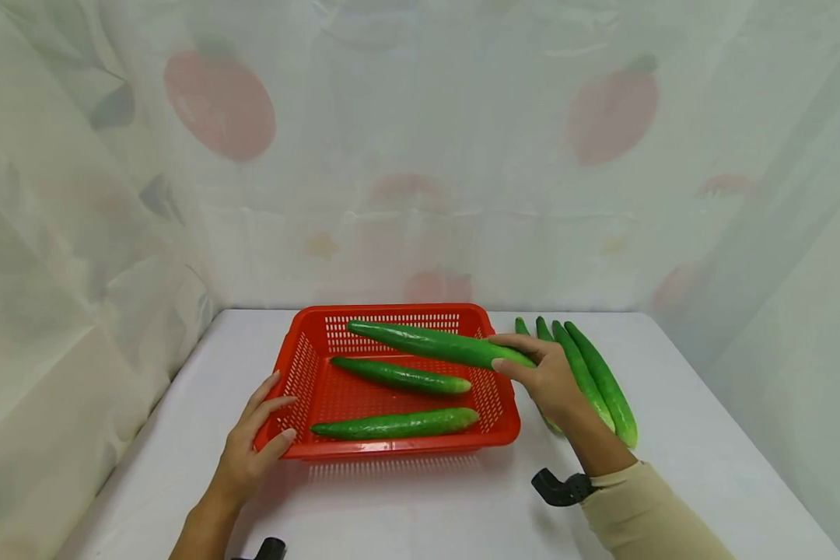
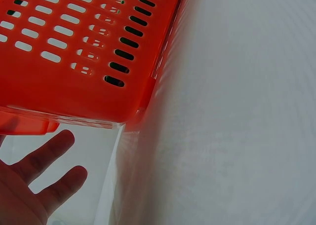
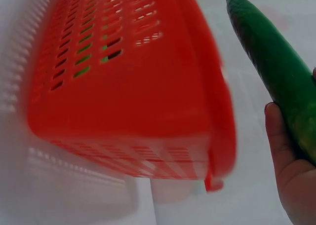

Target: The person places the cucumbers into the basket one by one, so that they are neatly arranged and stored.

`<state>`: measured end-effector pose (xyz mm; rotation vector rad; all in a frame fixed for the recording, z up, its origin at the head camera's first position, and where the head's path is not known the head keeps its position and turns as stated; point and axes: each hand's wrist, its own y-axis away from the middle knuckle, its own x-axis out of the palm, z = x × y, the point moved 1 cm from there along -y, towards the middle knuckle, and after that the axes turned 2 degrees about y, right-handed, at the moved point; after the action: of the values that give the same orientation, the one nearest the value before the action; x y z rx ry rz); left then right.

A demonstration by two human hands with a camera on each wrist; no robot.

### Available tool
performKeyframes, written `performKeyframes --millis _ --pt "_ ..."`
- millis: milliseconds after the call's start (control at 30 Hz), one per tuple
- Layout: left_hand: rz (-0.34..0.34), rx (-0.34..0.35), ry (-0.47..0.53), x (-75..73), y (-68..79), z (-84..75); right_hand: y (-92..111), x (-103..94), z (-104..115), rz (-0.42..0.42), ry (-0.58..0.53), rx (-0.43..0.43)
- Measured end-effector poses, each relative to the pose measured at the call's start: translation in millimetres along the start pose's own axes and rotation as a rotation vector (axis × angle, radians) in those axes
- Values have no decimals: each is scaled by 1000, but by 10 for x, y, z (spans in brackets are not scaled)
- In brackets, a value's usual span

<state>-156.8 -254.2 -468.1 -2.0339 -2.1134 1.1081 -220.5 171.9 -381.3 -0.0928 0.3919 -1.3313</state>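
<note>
My right hand (image 1: 549,381) grips a long green cucumber (image 1: 427,342) by its paler end, thumb on the near side. The cucumber is held above the right and back part of a red perforated plastic basket (image 1: 406,448), its dark tip pointing left. Inside the basket, two more cucumbers lie apart, one in the middle (image 1: 399,376) and one along the front wall (image 1: 395,425). At the basket's front left corner, my left hand (image 1: 245,447) rests against the rim with its fingers spread. In the left wrist view, two straight fingers (image 2: 47,153) show beside the rim.
To the right of the basket, several cucumbers (image 1: 602,381) lie side by side on the white table (image 1: 420,513), partly behind my right hand. A pale printed curtain (image 1: 420,155) stands behind the table and along both sides.
</note>
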Motion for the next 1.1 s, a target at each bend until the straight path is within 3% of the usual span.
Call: performKeyframes --millis 133,433,733,1100 --pt "3 -1 -3 1 2 14 -33 74 -21 29 -17 37" --pt "-1 -5 -11 2 9 -26 -114 240 -135 122 -71 13" --pt "-11 54 2 5 14 -22 -123 346 -169 154 49 57" --pt "-9 26 -2 -21 22 -30 -187 503 -23 240 148 90"
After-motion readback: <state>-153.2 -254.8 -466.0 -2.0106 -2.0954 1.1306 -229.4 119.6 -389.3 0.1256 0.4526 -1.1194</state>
